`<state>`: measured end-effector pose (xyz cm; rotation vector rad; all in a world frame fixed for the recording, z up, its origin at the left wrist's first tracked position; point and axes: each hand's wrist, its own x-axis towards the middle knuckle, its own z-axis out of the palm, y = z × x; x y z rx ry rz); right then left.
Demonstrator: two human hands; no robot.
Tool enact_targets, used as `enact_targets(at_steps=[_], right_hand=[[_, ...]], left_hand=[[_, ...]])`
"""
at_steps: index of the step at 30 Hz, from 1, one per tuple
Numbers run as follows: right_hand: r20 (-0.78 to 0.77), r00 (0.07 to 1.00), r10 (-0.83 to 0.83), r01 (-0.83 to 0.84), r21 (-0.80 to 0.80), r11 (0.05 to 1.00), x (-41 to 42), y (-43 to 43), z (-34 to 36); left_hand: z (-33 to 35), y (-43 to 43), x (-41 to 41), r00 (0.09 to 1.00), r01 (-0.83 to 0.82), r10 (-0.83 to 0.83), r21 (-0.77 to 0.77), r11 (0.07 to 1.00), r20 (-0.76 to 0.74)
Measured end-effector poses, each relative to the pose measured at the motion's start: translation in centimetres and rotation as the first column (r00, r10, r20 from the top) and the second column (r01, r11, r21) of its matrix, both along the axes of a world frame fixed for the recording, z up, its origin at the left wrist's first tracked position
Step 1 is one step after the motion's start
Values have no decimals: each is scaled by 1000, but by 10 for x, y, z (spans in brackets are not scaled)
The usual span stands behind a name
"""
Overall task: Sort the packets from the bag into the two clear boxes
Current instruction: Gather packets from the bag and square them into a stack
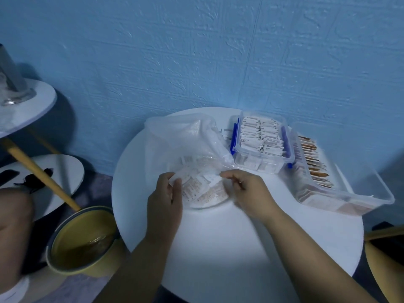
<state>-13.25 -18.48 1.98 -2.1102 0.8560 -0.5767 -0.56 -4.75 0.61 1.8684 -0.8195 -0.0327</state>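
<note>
The crumpled clear plastic bag (185,138), on the round white table (218,248), is pinched at its near edge by the left hand (165,193) and the right hand (244,191). Small white packets (203,189) are seen inside, blurred; print illegible.

Print on packets (203,189) unreadable through bag (185,138); right hand (247,190) fingers (229,174) motion-blurred; metal vessel (11,79) cut by left edge.

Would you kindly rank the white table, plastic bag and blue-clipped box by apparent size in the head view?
1. white table
2. plastic bag
3. blue-clipped box, though it sits farther from the camera, so it may look smaller than it is.
</note>
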Motion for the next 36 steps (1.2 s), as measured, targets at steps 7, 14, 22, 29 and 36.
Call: enact_targets(at_steps=[7,14,22,29,36], right_hand=[[-382,919,96,-170,-166,971,23,-11,-8],[-333,941,69,-134,-176,975,37,-17,-7],[-304,952,39,-145,-336,931,36,-13,-3],[199,972,-128,120,50,991,26,-8,18],[235,971,-39,-27,274,961,20,21,14]], left_hand=[[-5,-5,3,1000,22,-23,54,998,12],[-3,-5,4,1000,14,-13,29,999,-16],[4,-12,4,998,-57,57,-14,998,27],[10,-16,5,998,-51,48,-90,995,-30],[12,-23,-15,927,83,-136,-165,983,-350]])
